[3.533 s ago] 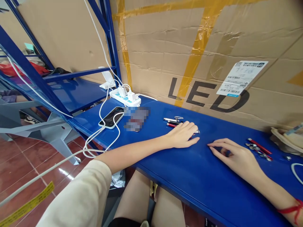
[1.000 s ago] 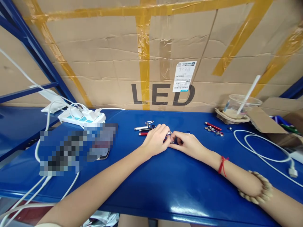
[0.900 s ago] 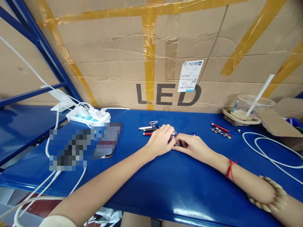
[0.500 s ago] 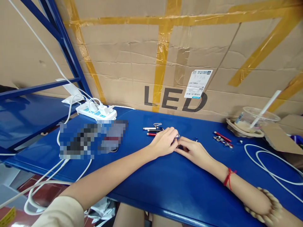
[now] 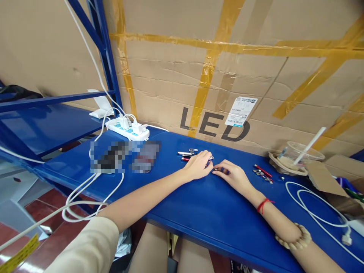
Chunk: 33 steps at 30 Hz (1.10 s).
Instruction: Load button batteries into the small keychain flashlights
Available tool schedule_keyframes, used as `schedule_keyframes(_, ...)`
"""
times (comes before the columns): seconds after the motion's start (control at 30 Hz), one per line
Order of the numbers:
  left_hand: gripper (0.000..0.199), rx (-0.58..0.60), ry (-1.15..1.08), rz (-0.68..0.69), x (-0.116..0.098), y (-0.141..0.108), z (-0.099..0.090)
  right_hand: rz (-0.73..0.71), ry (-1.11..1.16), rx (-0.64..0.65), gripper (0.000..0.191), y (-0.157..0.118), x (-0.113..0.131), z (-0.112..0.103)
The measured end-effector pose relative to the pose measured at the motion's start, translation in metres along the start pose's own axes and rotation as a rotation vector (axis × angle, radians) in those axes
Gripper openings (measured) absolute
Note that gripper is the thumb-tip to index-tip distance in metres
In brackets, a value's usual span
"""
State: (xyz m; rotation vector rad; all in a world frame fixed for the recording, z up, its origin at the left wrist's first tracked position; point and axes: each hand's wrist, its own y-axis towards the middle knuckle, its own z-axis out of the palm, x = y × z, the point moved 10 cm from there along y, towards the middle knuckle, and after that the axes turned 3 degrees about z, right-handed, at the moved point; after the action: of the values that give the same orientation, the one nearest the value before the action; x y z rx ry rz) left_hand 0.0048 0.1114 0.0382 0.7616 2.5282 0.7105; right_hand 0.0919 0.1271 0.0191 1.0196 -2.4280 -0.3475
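Note:
My left hand [image 5: 200, 165] is closed in a pinch over the blue tabletop [image 5: 199, 201]. A small shiny piece shows at its fingertips, too covered to name. Just to the right, my right hand [image 5: 233, 175] has thumb and fingers pinched together near a small dark piece, mostly hidden. A narrow gap separates the hands. Left of my left hand lie slim pen-like tubes: a silver tube [image 5: 182, 153] with a metal clip [image 5: 193, 151], a black one, and a red tube [image 5: 185, 159] partly under the hand.
To the right lie red tubes [image 5: 263, 170] with small metal parts, a plastic cup [image 5: 304, 151] with a straw, and a white cable [image 5: 313, 210]. At left are a power strip [image 5: 127, 129] and blurred, phone-like objects [image 5: 146, 156]. A large cardboard box [image 5: 159, 76] stands behind.
My hands have come slightly apart; before, their fingertips met around a small shiny piece. The view has turned a little to the left.

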Motion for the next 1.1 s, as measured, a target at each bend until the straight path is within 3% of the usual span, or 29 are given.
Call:
schedule_keyframes(0.27,0.005,0.043,0.032,0.109,-0.016,-0.004,-0.001,-0.021,0.0,-0.025,0.02,-0.004,0.011,-0.001)
schedule_keyframes(0.53,0.021,0.03,0.007,0.205,-0.022,-0.003,-0.002,0.037,-0.007,-0.177,0.029,-0.005,0.008,-0.029)
schedule_keyframes(0.9,0.029,0.066,0.045,0.324,-0.035,-0.004,0.004,-0.079,-0.076,-0.224,0.024,-0.014,0.041,-0.052)
schedule_keyframes(1.0,0.03,0.075,0.071,0.316,-0.035,-0.003,0.006,-0.07,-0.055,-0.236,0.024,-0.014,0.036,-0.057)
schedule_keyframes(1.1,0.03,0.071,0.09,0.314,-0.035,-0.003,0.006,0.067,0.182,-0.284,0.019,-0.012,0.014,-0.063)
